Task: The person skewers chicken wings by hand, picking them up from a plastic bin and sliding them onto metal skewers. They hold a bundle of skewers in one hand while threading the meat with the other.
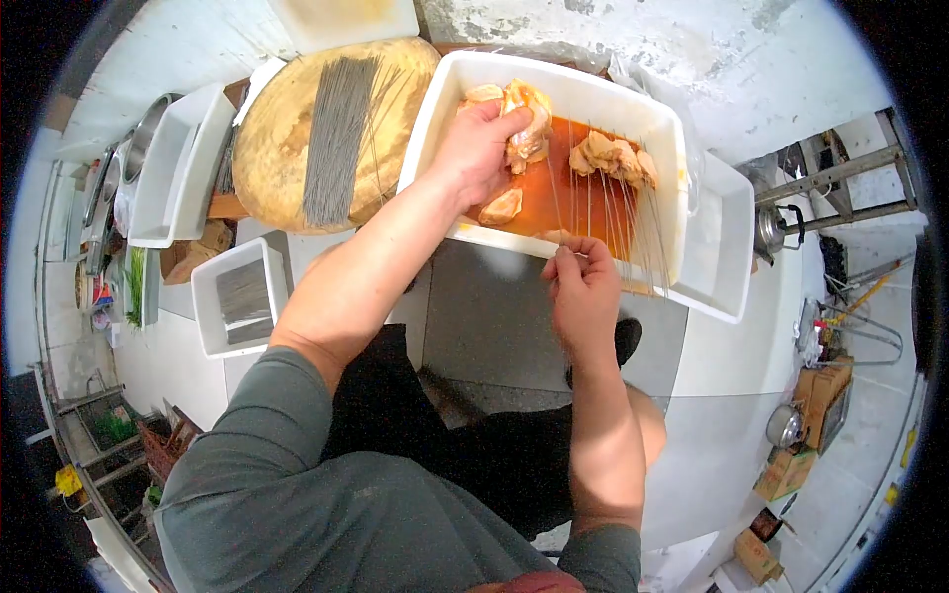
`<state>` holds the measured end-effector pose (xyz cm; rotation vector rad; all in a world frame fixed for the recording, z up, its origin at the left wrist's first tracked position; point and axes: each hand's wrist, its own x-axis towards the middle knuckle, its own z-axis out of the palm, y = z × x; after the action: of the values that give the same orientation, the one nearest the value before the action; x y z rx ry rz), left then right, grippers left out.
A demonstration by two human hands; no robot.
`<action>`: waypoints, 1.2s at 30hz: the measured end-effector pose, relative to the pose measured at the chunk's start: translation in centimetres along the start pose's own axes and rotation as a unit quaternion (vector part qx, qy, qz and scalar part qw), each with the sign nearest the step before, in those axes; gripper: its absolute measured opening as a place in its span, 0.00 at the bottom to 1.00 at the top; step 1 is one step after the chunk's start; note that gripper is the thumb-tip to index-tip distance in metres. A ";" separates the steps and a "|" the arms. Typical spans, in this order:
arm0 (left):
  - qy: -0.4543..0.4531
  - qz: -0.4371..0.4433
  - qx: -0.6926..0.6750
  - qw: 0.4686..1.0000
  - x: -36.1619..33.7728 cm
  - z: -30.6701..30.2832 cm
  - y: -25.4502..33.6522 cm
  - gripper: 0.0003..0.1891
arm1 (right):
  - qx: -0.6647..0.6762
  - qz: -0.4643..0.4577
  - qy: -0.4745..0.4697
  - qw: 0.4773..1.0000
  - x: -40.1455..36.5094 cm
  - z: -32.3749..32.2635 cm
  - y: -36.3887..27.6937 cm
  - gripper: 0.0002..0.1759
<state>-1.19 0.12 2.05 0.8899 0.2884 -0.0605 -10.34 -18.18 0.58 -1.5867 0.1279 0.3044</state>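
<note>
My left hand [482,148] grips a piece of raw chicken [528,124] over a white plastic tub [450,89]. Thumb and fingers of my right hand [583,282] are pinched together at the tub's near rim, on the end of a thin metal skewer [556,193] that runs up toward the chicken. Reddish-orange marinade [549,212] covers the tub's bottom. A loose chicken piece [501,208] lies in it below my left hand. Skewered chicken pieces [611,158] rest in the tub's right half, their skewers pointing toward me over the rim.
Left of the tub, a round wooden chopping block [272,128] carries a bundle of metal skewers [339,138]. A smaller white bin [213,306] with more skewers sits below it. Another white tub [183,178] stands farther left. A kettle [771,232] is at the right.
</note>
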 end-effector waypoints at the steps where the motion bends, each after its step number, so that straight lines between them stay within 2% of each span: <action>1: -0.002 0.009 -0.009 1.000 0.0 -0.1 0.1 0.08 | 0.015 -0.002 -0.001 1.000 0.0 0.1 0.0 0.05; 9: 0.016 0.046 -0.017 0.999 0.2 -0.2 0.6 0.09 | -0.038 0.011 -0.010 0.999 -0.6 0.5 -0.2 0.05; 12: 0.001 0.057 0.042 0.997 0.3 -0.5 0.2 0.09 | -0.051 0.010 -0.015 0.999 -0.4 0.4 -0.4 0.05; 18: -0.020 0.033 0.032 0.999 0.0 0.1 -1.0 0.09 | -0.026 -0.008 0.013 1.000 0.2 0.8 -0.5 0.07; 21: -0.035 0.021 0.108 0.993 0.3 -0.3 -2.3 0.11 | -0.004 -0.022 0.015 1.000 1.1 1.0 -0.3 0.07; 24: -0.057 -0.004 0.077 0.995 0.3 -0.6 -2.0 0.11 | 0.020 -0.016 0.002 1.000 1.1 1.1 -0.5 0.07; 27: -0.024 -0.025 -0.019 0.999 -0.6 0.3 -1.0 0.10 | 0.042 -0.003 -0.012 0.999 0.6 1.3 -1.1 0.07; 30: -0.018 -0.016 -0.021 0.999 0.5 -0.8 -1.3 0.08 | 0.053 -0.015 -0.014 0.998 0.2 1.5 -1.1 0.08; 33: 0.045 -0.015 0.015 0.999 1.8 -2.4 -2.7 0.08 | 0.047 -0.034 -0.011 0.998 0.3 1.5 -0.7 0.08; 35: 0.032 0.005 0.040 0.999 2.0 -2.3 -3.5 0.08 | 0.042 -0.038 -0.009 0.998 0.5 1.4 -0.5 0.09; 36: -0.025 0.008 0.011 1.000 2.2 -2.6 -3.7 0.08 | 0.041 -0.036 -0.008 0.998 0.5 1.5 -0.5 0.09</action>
<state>-0.31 -0.06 -2.87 0.9120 0.2337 -0.0720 -9.88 -16.65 0.93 -1.5045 0.0694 0.2517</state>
